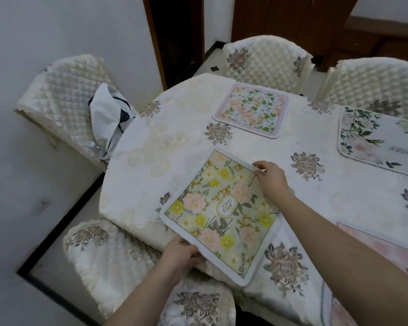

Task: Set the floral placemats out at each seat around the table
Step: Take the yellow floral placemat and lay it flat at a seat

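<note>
A green floral placemat (222,212) with yellow and pink flowers lies at the table's near left edge, its corner hanging slightly past the rim. My left hand (181,252) pinches its near edge. My right hand (272,176) pinches its far right corner. A pink-bordered floral placemat (252,110) lies flat at the far seat. A white placemat with green leaves (375,137) lies at the right. A pale pink placemat (386,248) shows at the lower right edge, partly behind my right forearm.
The table (165,142) wears a cream embroidered cloth. Quilted cream chairs stand around it: far left (64,95) with a white bag (108,118) on it, far middle (266,57), far right (375,78), and near left (108,250). A wall stands at the left.
</note>
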A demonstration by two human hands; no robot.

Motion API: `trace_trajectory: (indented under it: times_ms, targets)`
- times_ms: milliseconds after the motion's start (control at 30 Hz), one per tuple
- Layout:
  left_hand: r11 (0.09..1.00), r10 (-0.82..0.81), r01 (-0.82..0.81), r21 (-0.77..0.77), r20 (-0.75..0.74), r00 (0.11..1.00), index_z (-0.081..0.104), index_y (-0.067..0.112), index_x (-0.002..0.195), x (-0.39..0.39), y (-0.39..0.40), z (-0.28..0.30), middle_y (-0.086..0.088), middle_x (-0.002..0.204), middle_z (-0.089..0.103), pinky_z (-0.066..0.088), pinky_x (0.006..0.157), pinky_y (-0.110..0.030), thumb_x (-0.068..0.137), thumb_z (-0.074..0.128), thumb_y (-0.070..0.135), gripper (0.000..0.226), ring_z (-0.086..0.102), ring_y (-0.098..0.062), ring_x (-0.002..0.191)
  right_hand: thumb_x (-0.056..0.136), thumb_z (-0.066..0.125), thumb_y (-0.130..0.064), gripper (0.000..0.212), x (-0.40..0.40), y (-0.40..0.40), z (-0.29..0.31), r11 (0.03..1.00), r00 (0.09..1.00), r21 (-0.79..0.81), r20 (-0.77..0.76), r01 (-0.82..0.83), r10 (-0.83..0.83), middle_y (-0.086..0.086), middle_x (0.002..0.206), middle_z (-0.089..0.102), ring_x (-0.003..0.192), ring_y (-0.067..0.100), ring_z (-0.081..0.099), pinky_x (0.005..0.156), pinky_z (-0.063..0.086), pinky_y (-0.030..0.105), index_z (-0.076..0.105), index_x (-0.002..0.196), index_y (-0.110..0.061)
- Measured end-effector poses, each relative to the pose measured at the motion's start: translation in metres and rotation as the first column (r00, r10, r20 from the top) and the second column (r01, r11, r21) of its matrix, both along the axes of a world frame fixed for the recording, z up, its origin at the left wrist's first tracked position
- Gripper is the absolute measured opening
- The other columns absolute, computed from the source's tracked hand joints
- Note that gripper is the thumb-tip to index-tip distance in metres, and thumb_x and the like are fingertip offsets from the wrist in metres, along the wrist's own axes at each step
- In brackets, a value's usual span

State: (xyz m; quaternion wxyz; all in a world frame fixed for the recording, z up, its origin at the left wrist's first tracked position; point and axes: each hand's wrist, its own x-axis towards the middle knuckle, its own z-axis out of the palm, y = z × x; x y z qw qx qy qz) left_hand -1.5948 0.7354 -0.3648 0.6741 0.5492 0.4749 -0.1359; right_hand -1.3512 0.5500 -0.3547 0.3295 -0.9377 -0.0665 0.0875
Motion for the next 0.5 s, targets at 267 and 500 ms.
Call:
trace_trajectory:
  times_ms: [267,500]
  targets:
    - [0.998,0.035,-0.027,0.056,-0.148,0.988,0.06,-0.005,0.111,0.001,0.004,-0.022,-0.023,0.102,0.068,0.059,0.056,-0.033,0.092,0.056,-0.012,0.02,0.07,-0.035,0.084,0.098,0.058,-0.016,0.023,0.023,0.028,-0.042,0.994,0.989,0.088,-0.126,-0.07,0.081,0.005,0.118,0.066,0.107,0.022,0.06,0.088,0.045,0.03,0.067,0.119,-0.018]
    - [0.982,-0.058,0.095,0.162,-0.218,0.974,0.063,-0.003,0.109,-0.001,0.007,-0.024,-0.023,0.095,0.072,0.058,0.054,-0.03,0.09,0.059,-0.01,0.02,0.072,-0.025,0.066,0.1,0.052,-0.012,0.026,0.026,0.038,-0.064,0.992,0.983,0.058,-0.143,-0.112,0.119,0.01,0.121,0.064,0.111,0.028,0.06,0.098,0.047,0.044,0.064,0.123,-0.014]
